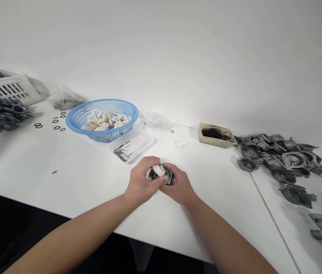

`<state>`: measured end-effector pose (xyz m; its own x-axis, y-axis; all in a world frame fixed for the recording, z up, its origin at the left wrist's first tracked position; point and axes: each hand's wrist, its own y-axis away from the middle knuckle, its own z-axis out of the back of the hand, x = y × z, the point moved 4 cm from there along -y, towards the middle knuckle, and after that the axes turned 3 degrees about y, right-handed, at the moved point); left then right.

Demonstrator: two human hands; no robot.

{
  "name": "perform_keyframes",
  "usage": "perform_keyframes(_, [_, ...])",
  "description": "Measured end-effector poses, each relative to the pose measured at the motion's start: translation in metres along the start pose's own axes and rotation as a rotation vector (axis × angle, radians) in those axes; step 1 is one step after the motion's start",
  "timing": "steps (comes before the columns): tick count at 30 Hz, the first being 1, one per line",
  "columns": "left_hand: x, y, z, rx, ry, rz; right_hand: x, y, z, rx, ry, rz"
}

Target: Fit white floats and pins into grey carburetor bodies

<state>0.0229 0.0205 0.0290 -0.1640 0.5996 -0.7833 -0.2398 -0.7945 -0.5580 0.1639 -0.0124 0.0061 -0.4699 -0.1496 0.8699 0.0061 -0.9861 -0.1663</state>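
Observation:
My left hand [143, 180] pinches a white plastic ring [159, 170] between thumb and fingers, at the mouth of a grey metal housing [167, 174]. Around the housing's right side wraps my right hand [180, 185], its thumb and fingers closed on the metal. The ring looks tilted; how far it sits inside the housing I cannot tell. Both hands are close together over the white table [92, 171], near its front edge. Beyond them lies a shallow white tray [146, 143] with thin dark pins.
A blue basket [132, 114] of white rings stands at the back left, near plastic bags. Dark metal parts [0, 116] and a white crate [20, 89] are far left. At right are a box [216, 142] of black O-rings and piled grey housings [275, 156].

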Motion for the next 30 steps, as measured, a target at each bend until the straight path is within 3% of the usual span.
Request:
perform_keyframes(6, [-0.014,-0.006,-0.006,-0.046,-0.209,-0.188,0.005,-0.001,0.002,0.021,0.043,-0.008])
perform_keyframes(15, [-0.013,-0.002,-0.015,0.176,-0.375,-0.162,0.008,0.000,0.003,-0.001,0.087,0.065])
perform_keyframes(20, [-0.015,0.001,-0.010,0.187,-0.331,-0.212,0.005,0.000,0.003,0.017,0.045,0.052])
perform_keyframes(30, [-0.012,-0.005,-0.008,0.208,-0.371,-0.069,-0.001,-0.001,0.001,0.017,0.019,0.072])
